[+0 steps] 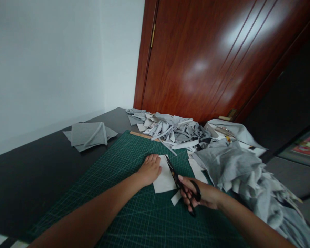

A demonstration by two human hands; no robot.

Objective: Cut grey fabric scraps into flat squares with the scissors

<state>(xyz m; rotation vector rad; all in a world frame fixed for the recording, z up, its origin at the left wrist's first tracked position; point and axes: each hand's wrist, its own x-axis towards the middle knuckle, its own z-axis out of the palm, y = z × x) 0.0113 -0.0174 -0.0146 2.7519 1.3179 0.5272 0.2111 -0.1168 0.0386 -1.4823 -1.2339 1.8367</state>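
Observation:
My left hand (150, 169) lies flat, fingers stretched out, pressing a small white piece of fabric (165, 179) onto the green cutting mat (124, 206). My right hand (201, 194) is closed round the handles of black scissors (179, 182). The blades run along the right edge of the white piece, tips pointing away from me. A narrow white offcut (176, 198) lies just below the blades, and another white piece (197, 170) lies to the right of them.
A heap of grey fabric strips (170, 129) sits at the far edge of the mat. A large pile of grey cloth (248, 175) fills the right side. Folded grey pieces (89, 135) rest on the black table (28, 182) at left. A red-brown wooden door (209, 58) stands behind.

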